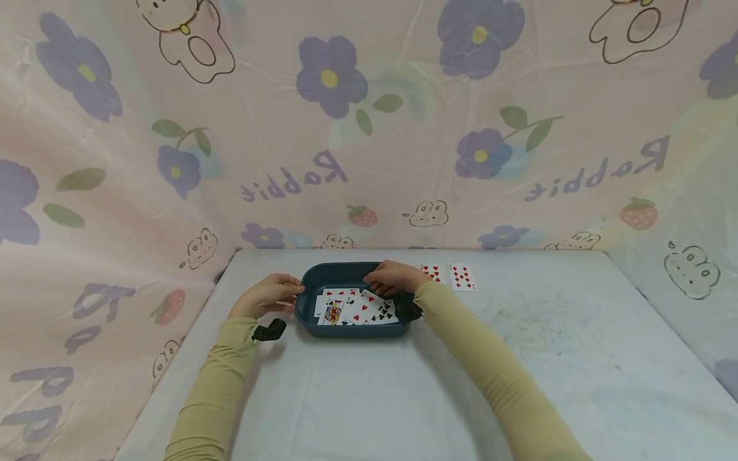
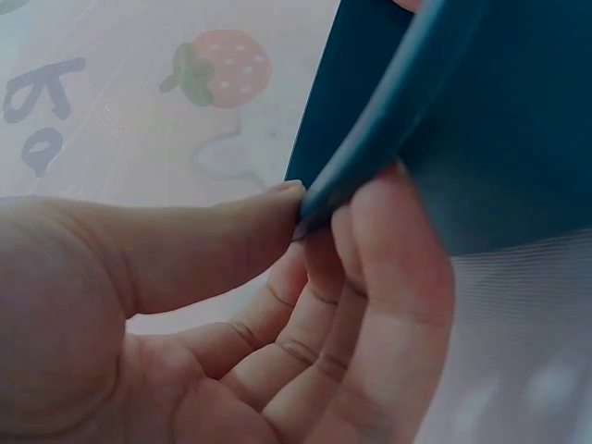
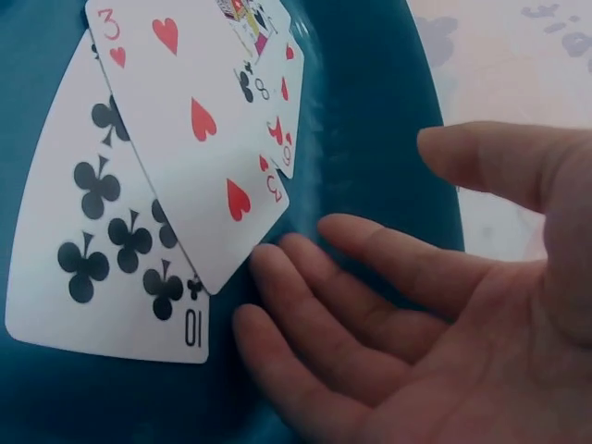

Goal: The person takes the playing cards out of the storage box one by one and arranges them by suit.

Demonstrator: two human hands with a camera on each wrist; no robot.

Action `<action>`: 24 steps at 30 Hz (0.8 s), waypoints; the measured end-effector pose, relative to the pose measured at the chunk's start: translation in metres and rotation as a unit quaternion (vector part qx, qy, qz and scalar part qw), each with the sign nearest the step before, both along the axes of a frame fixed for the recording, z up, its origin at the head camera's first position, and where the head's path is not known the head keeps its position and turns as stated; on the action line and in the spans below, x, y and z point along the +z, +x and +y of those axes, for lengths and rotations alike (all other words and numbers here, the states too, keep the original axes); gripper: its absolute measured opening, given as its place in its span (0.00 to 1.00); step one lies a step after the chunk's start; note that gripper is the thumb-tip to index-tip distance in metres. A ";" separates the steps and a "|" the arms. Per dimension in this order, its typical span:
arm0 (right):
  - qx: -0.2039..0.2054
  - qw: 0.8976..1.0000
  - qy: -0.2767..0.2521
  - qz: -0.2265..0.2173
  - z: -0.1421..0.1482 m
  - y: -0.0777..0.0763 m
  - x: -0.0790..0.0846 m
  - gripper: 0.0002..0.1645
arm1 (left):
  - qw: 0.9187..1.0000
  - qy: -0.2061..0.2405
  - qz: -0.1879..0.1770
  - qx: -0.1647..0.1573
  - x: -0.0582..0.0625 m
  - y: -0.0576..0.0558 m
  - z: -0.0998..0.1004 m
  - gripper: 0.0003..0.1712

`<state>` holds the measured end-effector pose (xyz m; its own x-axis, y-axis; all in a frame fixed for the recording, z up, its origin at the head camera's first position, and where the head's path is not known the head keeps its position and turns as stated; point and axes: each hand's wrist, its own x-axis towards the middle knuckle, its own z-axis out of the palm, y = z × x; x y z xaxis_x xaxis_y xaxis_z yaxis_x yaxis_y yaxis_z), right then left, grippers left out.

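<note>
A dark teal tray (image 1: 354,331) with raised sides holds several playing cards. My left hand (image 1: 270,294) is at its left end, pinching the rim between thumb and fingers, as the left wrist view shows at the tray wall (image 2: 509,139). My right hand (image 1: 398,276) reaches over the right side of the tray, its thumb apart and its fingers loosely bent with nothing between them. In the right wrist view, its fingertips are close beside the three of hearts (image 3: 176,120) and the ten of clubs (image 3: 102,287) partly under it. A face card (image 1: 332,313) lies further left.
Behind the right forearm, a hearts card (image 1: 431,273) and a diamonds card (image 1: 462,277) lie face up on the white table (image 1: 548,384). A printed cloth (image 1: 403,160) hangs along the back and sides.
</note>
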<state>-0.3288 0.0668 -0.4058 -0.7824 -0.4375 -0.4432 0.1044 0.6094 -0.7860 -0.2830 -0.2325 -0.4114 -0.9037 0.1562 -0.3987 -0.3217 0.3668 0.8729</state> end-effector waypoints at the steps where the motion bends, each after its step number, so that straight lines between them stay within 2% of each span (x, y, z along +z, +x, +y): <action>1: 0.001 1.000 -0.003 -0.001 0.000 0.001 0.000 0.24 | 1.000 0.000 0.000 0.000 0.000 0.000 0.000 0.16; 8: -0.002 0.999 -0.043 -0.025 0.000 0.002 -0.005 0.23 | 1.000 -0.006 0.003 0.000 -0.003 -0.001 -0.002 0.17; 18: 0.013 0.995 -0.066 -0.068 -0.003 0.004 -0.006 0.25 | 1.000 0.001 0.003 0.002 -0.004 0.000 -0.002 0.16; 24: 0.023 0.996 -0.063 -0.056 -0.007 0.001 -0.007 0.24 | 1.000 0.009 0.007 -0.002 -0.002 0.000 0.000 0.17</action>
<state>-0.3274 0.0600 -0.4129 -0.7086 -0.5298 -0.4661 0.1696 0.5133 -0.8413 -0.2825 -0.2324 -0.4132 -0.9081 0.1669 -0.3839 -0.3088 0.3523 0.8835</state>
